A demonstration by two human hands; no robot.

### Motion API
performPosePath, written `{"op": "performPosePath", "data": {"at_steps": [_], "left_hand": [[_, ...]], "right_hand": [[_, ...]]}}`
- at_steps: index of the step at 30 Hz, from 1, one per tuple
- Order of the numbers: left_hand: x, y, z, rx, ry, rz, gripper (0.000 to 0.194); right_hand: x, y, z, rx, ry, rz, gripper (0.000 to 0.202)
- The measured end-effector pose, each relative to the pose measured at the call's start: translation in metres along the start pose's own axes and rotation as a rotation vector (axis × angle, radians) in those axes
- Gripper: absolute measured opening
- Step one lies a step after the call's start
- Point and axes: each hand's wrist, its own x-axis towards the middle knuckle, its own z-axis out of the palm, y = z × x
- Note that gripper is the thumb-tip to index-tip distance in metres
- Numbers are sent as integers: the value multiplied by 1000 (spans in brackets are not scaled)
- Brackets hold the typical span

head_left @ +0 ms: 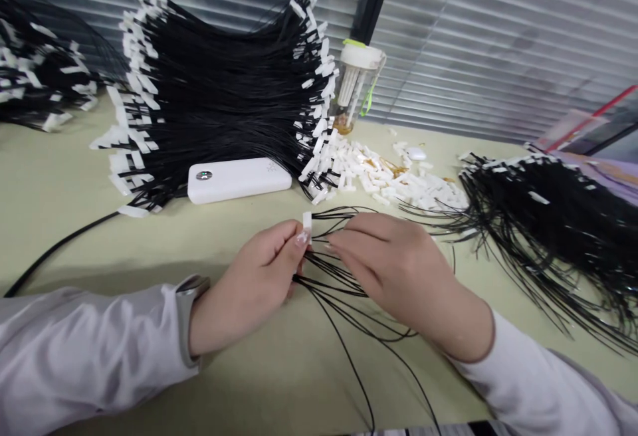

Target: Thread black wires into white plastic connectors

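Between thumb and fingers, my left hand (pixel 256 283) pinches a small white connector (pixel 307 220) that stands upright. Thin black wires (pixel 343 283) fan out to the right from the connector and from under the left fingers, some curving down to the table's front edge. Just right of the connector, my right hand (pixel 403 270) is closed, its thumb and fingertips pressed together by the upper wires. Whatever lies between those fingertips is too small to make out.
Behind the hands lie a white power bank (pixel 239 180) and a tall stack of black wires (pixel 229 84) with white ends. A lidded bottle (pixel 356 84) stands beside loose white connectors (pixel 389 173). More wire bundles lie at the right (pixel 563 223) and far left (pixel 40 70).
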Motion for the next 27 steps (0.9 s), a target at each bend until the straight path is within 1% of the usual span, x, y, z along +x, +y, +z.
{"op": "performPosePath", "data": {"at_steps": [2,7,11,13,16,21,27], "left_hand": [[0,0,0,14,-23,0,27],[0,1,0,58,-102,31,26],[1,3,-2,86,-95,12,29],[1,4,-2,89,-115,0,29],[2,2,-2,59,-154,-7,29],[2,-3,-2,-45,-125,-18,31],[-2,-4,-1,-24,-179,-12,30]], "right_hand": [[1,-1,4,-47,13,-21,20],[-1,1,5,-198,120,-169,19],[-1,-2,1,-307,117,-263,15],[1,-6,0,-324,106,-301,14],[4,-9,-1,-316,87,-313,15],[4,-4,0,-283,51,-285,17],[2,0,4,-273,33,-282,16]]}}
